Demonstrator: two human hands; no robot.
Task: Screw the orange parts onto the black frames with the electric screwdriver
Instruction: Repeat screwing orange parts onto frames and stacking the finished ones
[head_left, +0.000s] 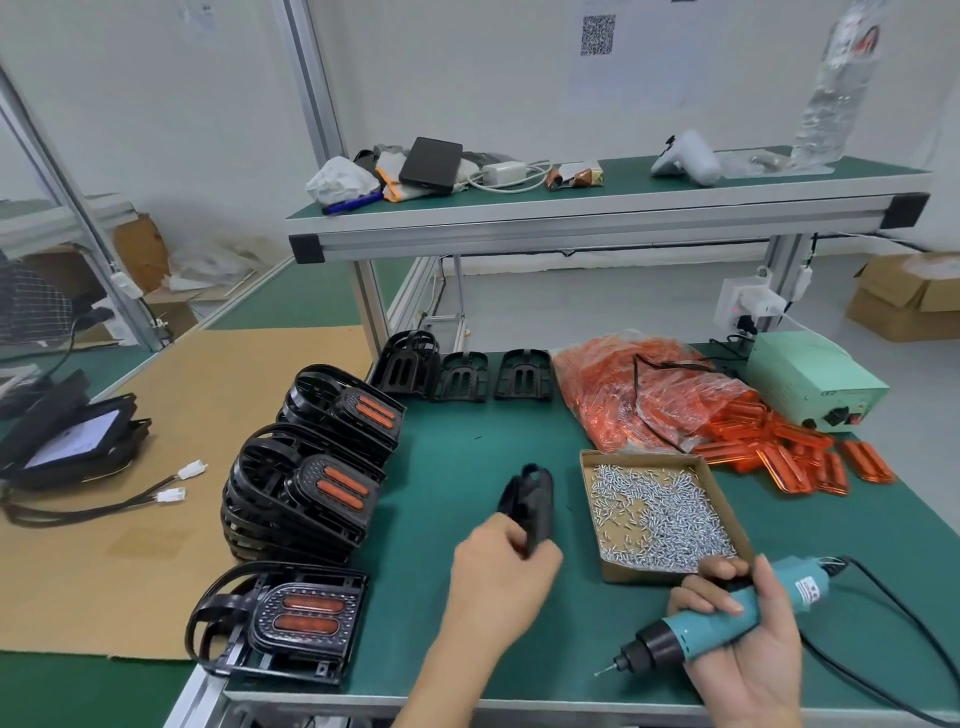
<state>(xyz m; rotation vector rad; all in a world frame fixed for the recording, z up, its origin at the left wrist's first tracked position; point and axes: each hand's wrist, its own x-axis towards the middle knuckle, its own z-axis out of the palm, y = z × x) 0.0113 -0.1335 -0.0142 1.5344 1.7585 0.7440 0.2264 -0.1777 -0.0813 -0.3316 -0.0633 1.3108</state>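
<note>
We hold a black frame up on edge in our left hand, fingers and thumb curled round its near end, just above the green bench; the frame is blurred, so we cannot tell its details. Our right hand grips the teal electric screwdriver, fingers wrapped over the barrel, its bit pointing near-left with a screw at the tip. Just beyond that hand sits a cardboard tray of screws. Far right lie loose orange parts spilling from a plastic bag. On the left stand stacks of finished frames, and three bare frames line the far edge.
</note>
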